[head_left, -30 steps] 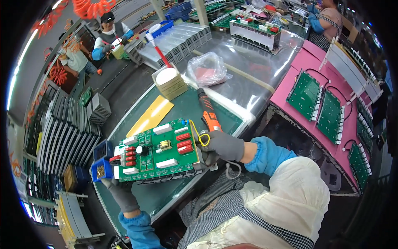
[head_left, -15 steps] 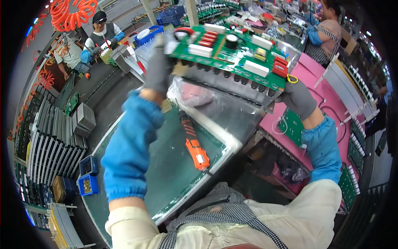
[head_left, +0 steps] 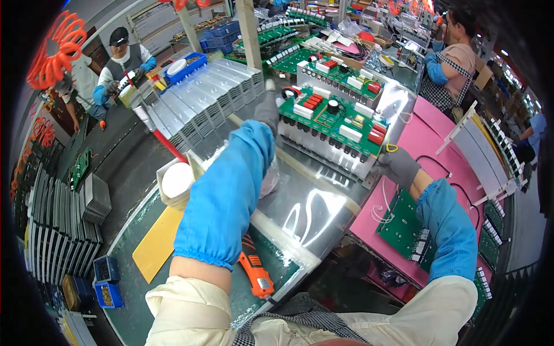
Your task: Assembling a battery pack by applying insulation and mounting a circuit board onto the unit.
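Note:
A green circuit board (head_left: 320, 123) fixed on a silvery finned heat sink (head_left: 323, 151) spans the space between my hands. It carries red and white blocks, a black round part and a yellow wire loop. My left hand (head_left: 267, 112), grey-gloved, grips its left end. At the right end, my right hand (head_left: 399, 168), gloved too, is closed on the lower corner; some fingertips are hidden. Directly behind sits a similar board assembly (head_left: 352, 81) on the shiny metal sheet. An orange electric screwdriver (head_left: 255, 271) lies on the green bench top, partly behind my left sleeve.
Stacked metal heat sinks (head_left: 202, 104) stand left of my left hand. A white cup-like container (head_left: 176, 179) and a yellow card (head_left: 154, 245) are nearer. Blue parts bins (head_left: 108, 294) sit at lower left. A loose green board (head_left: 407, 222) rests on the pink surface. Two people work beyond.
The board assembly has moved away from me and down, level beside the similar one behind. Both hands have travelled with it. My view has shifted, revealing the heat sink stack.

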### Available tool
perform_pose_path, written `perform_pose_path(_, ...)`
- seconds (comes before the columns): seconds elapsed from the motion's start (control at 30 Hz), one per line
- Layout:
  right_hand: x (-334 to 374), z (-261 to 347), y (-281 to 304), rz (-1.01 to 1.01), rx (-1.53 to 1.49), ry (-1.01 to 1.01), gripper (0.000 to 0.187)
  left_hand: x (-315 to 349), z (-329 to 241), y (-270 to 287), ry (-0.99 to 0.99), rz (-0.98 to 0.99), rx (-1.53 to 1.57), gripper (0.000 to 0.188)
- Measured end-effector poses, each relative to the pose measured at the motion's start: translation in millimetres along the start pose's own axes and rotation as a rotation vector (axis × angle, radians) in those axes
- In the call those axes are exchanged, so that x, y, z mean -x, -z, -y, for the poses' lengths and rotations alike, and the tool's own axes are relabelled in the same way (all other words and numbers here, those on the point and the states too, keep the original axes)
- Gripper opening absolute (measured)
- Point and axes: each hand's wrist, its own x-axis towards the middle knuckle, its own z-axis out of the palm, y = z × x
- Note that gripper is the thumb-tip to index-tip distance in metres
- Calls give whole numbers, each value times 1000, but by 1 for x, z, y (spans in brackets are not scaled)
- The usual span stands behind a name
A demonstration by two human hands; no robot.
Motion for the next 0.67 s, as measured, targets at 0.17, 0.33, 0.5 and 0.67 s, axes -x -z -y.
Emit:
perform_pose_path(0.17,-35,-3,13,-32,-1,37,36,0,-21,-28,-25,169,460,74)
perform_pose_path(0.33,-66,3,-16,-33,-88,27,32,14,-52,-4,-150,-64,-286,98)
perform_pose_path(0.5,-44,15,-35,99,57,47,37,111,-69,37,-209,194,136,76)
perform_pose_path(0.67,-11,14,-36,128,395,157,48,283,-73,126,-264,644,-15,81)
